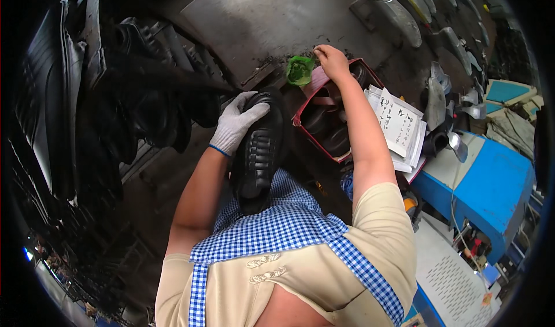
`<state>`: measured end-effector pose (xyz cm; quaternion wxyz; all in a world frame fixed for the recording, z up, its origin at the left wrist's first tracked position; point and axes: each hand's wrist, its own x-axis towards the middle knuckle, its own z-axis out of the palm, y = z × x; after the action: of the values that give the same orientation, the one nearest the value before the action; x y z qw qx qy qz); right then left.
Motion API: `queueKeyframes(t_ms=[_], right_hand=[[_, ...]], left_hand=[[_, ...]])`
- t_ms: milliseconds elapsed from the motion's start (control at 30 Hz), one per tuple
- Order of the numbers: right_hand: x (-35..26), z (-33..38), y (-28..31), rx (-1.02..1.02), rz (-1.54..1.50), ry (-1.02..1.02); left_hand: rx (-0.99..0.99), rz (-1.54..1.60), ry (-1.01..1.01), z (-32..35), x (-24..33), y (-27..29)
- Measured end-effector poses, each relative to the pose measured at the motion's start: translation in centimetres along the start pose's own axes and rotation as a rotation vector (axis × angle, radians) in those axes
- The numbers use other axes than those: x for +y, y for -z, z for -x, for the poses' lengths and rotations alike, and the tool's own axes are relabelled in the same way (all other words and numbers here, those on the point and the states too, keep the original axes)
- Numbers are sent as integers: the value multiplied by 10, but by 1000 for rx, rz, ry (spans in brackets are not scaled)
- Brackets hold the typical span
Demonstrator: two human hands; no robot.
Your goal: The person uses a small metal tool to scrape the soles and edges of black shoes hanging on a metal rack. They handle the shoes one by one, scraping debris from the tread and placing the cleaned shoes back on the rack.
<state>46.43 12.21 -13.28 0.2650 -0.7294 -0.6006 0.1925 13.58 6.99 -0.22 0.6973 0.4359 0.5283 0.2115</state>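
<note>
A black shoe (258,153) is gripped in my left hand (238,122), which wears a white knitted glove with a blue cuff edge. The shoe points lengthwise toward my body, its ridged upper facing up, with its near end by my apron (272,234). My bare right hand (333,63) reaches far forward, past a red-rimmed box (298,120) that holds dark shoe-like pieces. Its fingers are bent together, and whatever may be between them is too small to make out. Just left of that hand is a small green container (300,71), apart from the fingers.
Racks of black shoes (156,110) crowd the left side. A grey metal table (248,15) lies ahead, strewn with dark scraps. Handwritten papers (399,122) sit beside the box. Metal shoe moulds (396,15) line the far right, and a blue machine (491,182) stands nearer.
</note>
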Motion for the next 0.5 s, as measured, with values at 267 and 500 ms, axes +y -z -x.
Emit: queueKeyframes(t_ms=[267, 500], right_hand=[[24, -34, -2, -286, -615, -426], [-10, -21, 60, -272, -998, -494]], left_hand=[[-1, 32, 27, -6, -12, 5], [-29, 59, 7, -7, 1, -2]])
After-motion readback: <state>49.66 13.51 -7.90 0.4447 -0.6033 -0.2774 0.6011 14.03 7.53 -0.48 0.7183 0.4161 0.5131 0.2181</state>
